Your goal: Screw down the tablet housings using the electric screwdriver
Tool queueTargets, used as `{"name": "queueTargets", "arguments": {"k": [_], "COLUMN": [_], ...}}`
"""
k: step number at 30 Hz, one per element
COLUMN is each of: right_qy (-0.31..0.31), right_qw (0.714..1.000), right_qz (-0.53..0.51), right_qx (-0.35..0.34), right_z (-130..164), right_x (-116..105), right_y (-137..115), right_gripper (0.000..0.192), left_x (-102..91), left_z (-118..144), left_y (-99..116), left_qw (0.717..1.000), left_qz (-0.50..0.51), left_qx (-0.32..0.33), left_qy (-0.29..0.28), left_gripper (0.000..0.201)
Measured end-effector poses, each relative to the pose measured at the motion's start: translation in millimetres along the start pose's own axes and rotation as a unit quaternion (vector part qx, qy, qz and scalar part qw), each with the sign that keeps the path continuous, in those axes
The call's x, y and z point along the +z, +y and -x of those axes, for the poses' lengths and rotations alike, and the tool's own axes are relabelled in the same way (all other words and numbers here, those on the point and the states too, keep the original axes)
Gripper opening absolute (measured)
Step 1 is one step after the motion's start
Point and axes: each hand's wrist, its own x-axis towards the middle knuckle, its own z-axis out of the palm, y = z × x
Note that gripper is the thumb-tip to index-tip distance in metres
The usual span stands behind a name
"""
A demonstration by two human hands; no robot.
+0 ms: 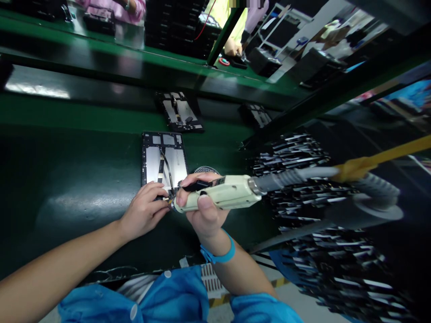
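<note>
An opened tablet chassis [163,159], black frame with silver plates and a dark flex cable, lies on the green conveyor belt [84,170]. My left hand [143,211] rests its fingertips on the chassis's near edge and steadies it. My right hand [202,208], with a blue wrist strap, grips a cream electric screwdriver [222,193]. The screwdriver's tip sits at the chassis's near right corner, right beside my left fingers. A grey coiled hose and a yellow cord run from the tool off to the right.
Two more opened chassis [180,112] [256,115] lie farther along the belt. A stack of black trays with metal parts [303,188] fills the right side. Other people work across the line at the back. A small round mesh part [206,169] lies beside the chassis.
</note>
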Motion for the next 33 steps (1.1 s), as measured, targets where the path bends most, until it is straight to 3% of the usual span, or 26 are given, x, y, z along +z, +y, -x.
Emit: {"name": "queueTargets", "arguments": {"k": [20,27,33], "right_qy": [-0.019,0.013,0.037], "right_qw": [1.0,1.0,0.997], "right_qz": [-0.017,0.01,0.054], "right_qx": [-0.011,-0.026,-0.047], "right_z": [0,-5,-8], "right_x": [-1,-2,-16], "right_y": [-1,-6,-3], "right_gripper": [0.025,0.027,0.028], "left_x": [1.1,2.3,2.7], "left_z": [0,2,6], "left_y": [-2,-3,-5], "left_qw": [1.0,1.0,0.998], "left_qz": [0.003,-0.002,-0.061], "left_qx": [-0.008,-0.021,-0.006], "left_qy": [-0.001,-0.005,-0.021], "left_gripper": [0.013,0.019,0.026]}}
